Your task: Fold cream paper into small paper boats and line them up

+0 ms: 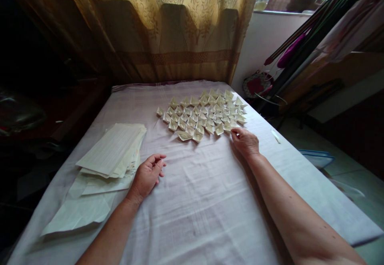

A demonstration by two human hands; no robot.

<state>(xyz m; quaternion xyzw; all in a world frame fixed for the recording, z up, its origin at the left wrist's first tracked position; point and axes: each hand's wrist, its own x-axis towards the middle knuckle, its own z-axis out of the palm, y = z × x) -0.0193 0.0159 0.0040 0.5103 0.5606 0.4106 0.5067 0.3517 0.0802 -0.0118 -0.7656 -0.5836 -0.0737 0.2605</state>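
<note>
Pale cloth point(204, 201) bears folded boats point(204, 115); my right hand point(245, 141), fingers bunched, perhaps pinches one; left hand point(147, 175) lies loosely curled beside papers point(112, 149).

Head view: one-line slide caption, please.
Right hand at folded paper boats, left hand resting beside stacked paper sheets on pale cloth.

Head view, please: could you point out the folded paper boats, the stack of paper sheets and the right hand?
folded paper boats point(207, 115): head view, middle of the cluster.
stack of paper sheets point(112, 149): head view, centre of the top sheet.
right hand point(246, 141): head view, back of the hand.
</note>
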